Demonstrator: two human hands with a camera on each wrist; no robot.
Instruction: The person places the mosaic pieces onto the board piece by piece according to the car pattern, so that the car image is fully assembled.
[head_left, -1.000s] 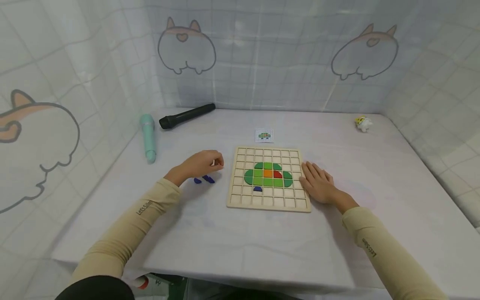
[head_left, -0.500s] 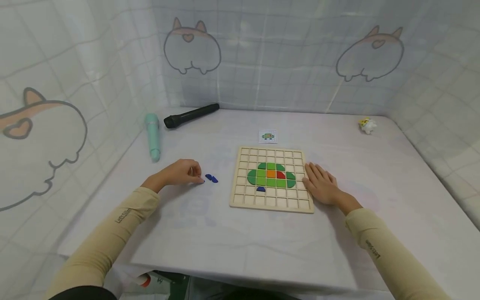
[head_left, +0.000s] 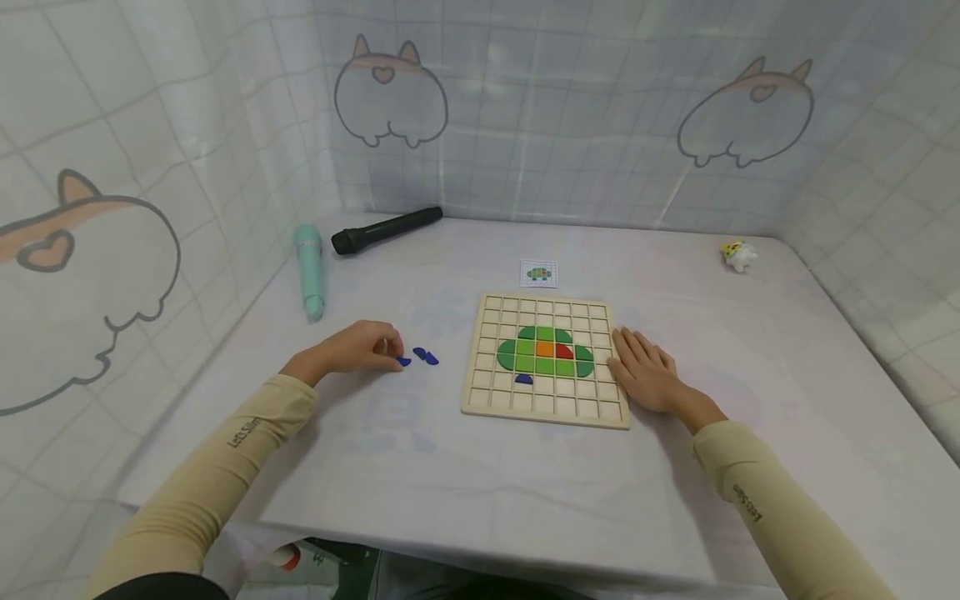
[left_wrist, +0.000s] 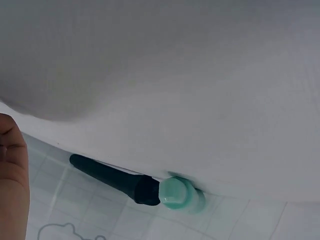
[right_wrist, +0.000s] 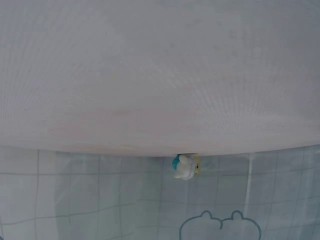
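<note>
My left hand [head_left: 352, 348] is low over the white cloth, left of the wooden grid board [head_left: 487, 402]. Its thumb and fingertips pinch a small blue puzzle piece [head_left: 404, 362], partly hidden by them. Just to the right lie two more blue pieces [head_left: 425, 356], close together. On the board, green, orange and red tiles form a rounded shape, with one blue piece [head_left: 523, 379] below it. My right hand [head_left: 643, 372] rests flat with straight fingers along the board's right edge. In the left wrist view, part of the left hand [left_wrist: 14, 170] shows at the left edge.
Behind the board lies a small picture card [head_left: 538, 273] with a similar coloured shape. A black microphone [head_left: 386, 230] and a mint-green microphone [head_left: 310, 272] lie at the back left. A small white and yellow toy [head_left: 738, 255] stands at the back right.
My left hand has moved left, away from the board, and down to the loose blue pieces, where its fingertips now pinch one. The right hand stays at the board's edge.
</note>
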